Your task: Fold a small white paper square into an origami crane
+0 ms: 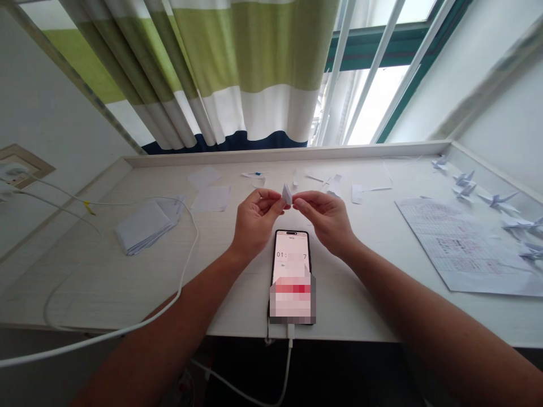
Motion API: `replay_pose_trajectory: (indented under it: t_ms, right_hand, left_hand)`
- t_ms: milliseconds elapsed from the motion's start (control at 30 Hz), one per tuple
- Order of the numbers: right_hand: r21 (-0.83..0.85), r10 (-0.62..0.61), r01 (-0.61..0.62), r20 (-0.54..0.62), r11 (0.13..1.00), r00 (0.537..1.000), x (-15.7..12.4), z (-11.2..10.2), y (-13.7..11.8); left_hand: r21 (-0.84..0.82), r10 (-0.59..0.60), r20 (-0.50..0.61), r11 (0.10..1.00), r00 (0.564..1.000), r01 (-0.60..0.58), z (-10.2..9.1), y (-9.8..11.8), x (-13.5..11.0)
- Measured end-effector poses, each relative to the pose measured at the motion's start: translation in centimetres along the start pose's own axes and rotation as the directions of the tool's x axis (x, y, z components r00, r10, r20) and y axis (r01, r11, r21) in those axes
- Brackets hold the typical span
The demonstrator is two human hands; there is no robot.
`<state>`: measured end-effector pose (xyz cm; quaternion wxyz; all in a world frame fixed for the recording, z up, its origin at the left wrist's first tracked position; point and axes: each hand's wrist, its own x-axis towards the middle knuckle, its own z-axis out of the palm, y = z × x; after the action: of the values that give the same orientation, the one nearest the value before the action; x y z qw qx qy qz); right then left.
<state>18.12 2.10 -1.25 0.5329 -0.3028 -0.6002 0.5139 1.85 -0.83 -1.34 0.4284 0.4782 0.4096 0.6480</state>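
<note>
A small folded piece of white paper (287,193) is held up over the table between both hands. My left hand (254,217) pinches its left side with thumb and fingertips. My right hand (326,217) pinches its right edge, fingers curled. Below the hands a phone (292,265) lies flat on the white table (237,260), screen lit, a cable plugged into its near end.
A stack of white paper squares (142,226) lies at the left, more sheets (211,198) behind it. Paper scraps (335,183) litter the back. Several folded paper cranes (494,199) and a printed sheet (462,243) lie right. A white cable (186,265) loops across the left.
</note>
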Motion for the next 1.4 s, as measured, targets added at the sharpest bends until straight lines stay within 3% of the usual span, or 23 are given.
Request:
replay_pose_trajectory:
  t_ms: [167,467,633,733,833,967,1033,1133,1400]
  right_hand:
    - [-0.023,-0.044,0.045,0.056,0.999,0.997,-0.19,0.15,-0.23]
    - [-0.052,-0.093,0.093,-0.001,0.994,0.996,-0.38,0.41,-0.15]
    - [-0.176,-0.175,0.166,-0.038,0.970,0.984,-0.63,0.43,-0.29]
    - [-0.345,-0.285,0.263,-0.012,0.901,0.958,-0.71,0.28,-0.22]
    - [-0.520,-0.394,0.369,0.067,0.770,0.917,-0.69,0.06,0.13]
    - [-0.625,-0.411,0.430,0.185,0.652,0.892,-0.69,-0.09,0.55]
    - [-0.613,-0.365,0.409,0.205,0.675,0.908,-0.73,-0.05,0.55]
    - [-0.520,-0.280,0.329,0.172,0.789,0.944,-0.78,0.08,0.28]
    - [-0.242,-0.129,0.116,-0.041,0.963,0.991,-0.80,0.40,-0.15]
  left_hand:
    - [-0.027,-0.021,0.036,0.999,0.999,0.022,-0.28,0.01,0.17]
    - [-0.066,-0.080,0.065,0.994,0.995,0.084,0.04,-0.64,-0.10]
    - [-0.069,-0.068,0.074,0.995,0.995,0.073,0.37,-0.33,-0.29]
    - [-0.075,-0.074,0.071,0.994,0.995,0.080,0.56,0.00,-0.44]
    - [-0.075,-0.085,0.073,0.993,0.994,0.091,0.51,0.19,-0.50]
    - [-0.099,-0.088,0.025,0.991,0.996,0.090,0.11,0.02,-0.32]
    - [-0.100,-0.097,-0.010,0.990,0.995,0.095,-0.04,-0.18,-0.17]
    - [-0.061,-0.104,-0.049,0.993,0.993,0.101,-0.05,-0.41,-0.03]
    - [0.010,-0.078,-0.037,0.997,0.996,0.078,-0.23,-0.64,0.09]
